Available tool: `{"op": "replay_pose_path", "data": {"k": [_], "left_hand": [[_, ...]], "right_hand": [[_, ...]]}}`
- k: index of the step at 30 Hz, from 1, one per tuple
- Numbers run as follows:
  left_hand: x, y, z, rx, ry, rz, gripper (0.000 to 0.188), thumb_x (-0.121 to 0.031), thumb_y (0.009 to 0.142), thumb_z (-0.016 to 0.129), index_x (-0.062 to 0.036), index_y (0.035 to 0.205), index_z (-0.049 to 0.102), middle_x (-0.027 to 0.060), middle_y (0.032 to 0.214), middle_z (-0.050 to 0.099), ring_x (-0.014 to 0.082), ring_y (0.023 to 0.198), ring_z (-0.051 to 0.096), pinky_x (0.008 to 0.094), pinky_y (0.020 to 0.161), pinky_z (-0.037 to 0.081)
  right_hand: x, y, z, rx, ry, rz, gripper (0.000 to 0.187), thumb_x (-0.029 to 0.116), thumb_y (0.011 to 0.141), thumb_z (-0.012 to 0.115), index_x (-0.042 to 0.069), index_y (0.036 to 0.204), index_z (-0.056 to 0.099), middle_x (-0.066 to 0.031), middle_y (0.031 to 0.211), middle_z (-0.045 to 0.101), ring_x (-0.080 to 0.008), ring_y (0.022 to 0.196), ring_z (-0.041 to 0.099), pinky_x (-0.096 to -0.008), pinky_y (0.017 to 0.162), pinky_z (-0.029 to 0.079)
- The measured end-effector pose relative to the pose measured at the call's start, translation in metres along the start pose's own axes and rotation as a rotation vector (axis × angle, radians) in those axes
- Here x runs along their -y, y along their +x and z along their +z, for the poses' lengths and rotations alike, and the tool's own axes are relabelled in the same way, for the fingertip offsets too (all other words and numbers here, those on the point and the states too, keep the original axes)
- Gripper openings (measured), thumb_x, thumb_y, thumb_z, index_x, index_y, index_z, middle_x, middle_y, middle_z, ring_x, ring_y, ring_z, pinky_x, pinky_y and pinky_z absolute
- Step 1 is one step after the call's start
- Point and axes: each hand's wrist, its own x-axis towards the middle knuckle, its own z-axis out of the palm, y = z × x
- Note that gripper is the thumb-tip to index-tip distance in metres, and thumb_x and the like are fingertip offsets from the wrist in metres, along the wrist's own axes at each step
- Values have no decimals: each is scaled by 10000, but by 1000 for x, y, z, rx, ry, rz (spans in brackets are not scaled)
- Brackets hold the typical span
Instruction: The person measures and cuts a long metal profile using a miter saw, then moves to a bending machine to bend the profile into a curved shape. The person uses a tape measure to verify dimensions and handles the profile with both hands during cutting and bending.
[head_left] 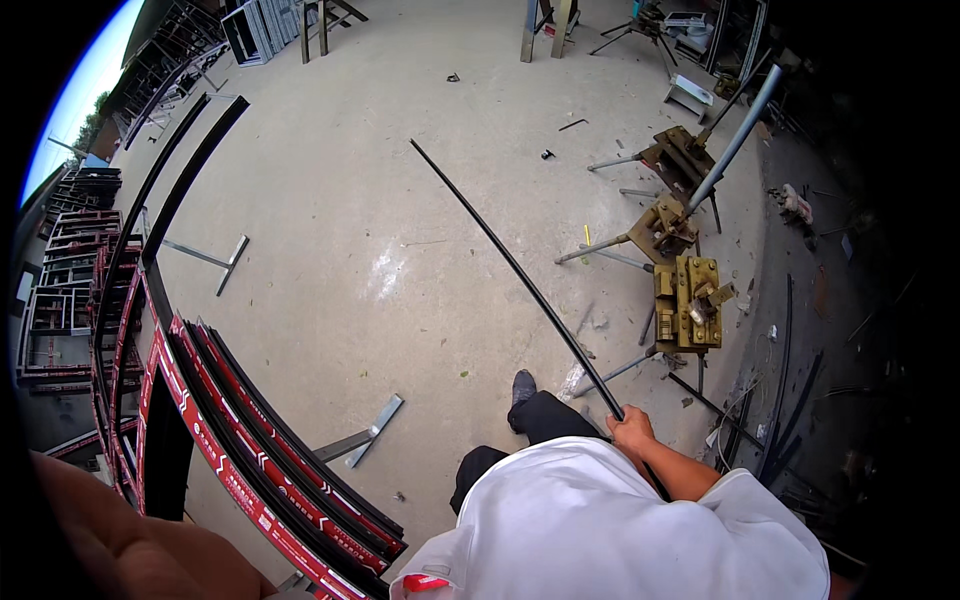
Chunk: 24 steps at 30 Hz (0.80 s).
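My right hand (pixel 632 432) is closed around a long, thin black bar (pixel 520 272), near the bar's lower end. The bar slants away from me to the upper left over the concrete floor, and a short piece runs on below the hand, beside my white shirt. At the lower left, what looks like my left hand (pixel 130 540) is very close to the camera, large and dark, with its fingers not showing clearly. Near it lies a stack of long black profiles with red printed film (pixel 240 480); I cannot tell whether the hand touches them.
Yellow-brown metal machines on splayed legs (pixel 690 305) stand to the right, one with a grey pipe (pixel 735 135) rising from it. Metal T-shaped stand feet (pixel 375 432) stick out from under the profiles. Black strips (pixel 785 400) litter the right side. Frames (pixel 60 320) are stacked far left.
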Motion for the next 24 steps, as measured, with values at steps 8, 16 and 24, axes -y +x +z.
{"op": "replay_pose_path", "data": {"k": [8,16,24], "left_hand": [[198,111,136,-120,-119,-44,542,-309,974,748,54,1348,599,148,961,712,223,803,681,289,718,547],[371,130,480,136,-589,-821,270,-212,1044,671,54,1084,693,72,862,689,122,751,594,276,688,489],[438,153,732,948,-918,-837,319,-276,998,714,26,1098,732,170,918,769,193,844,733,335,786,574]], "right_hand": [[143,131,-83,-13,133,118,432,419,890,723,-7,958,705,-236,873,726,-371,858,725,-459,786,550],[253,272,-129,-87,210,299,423,446,913,681,46,1048,697,-232,1025,743,-422,1022,707,-503,898,554],[341,372,-192,-199,340,480,409,429,901,682,34,1004,698,-243,954,741,-440,954,714,-509,870,559]]}}
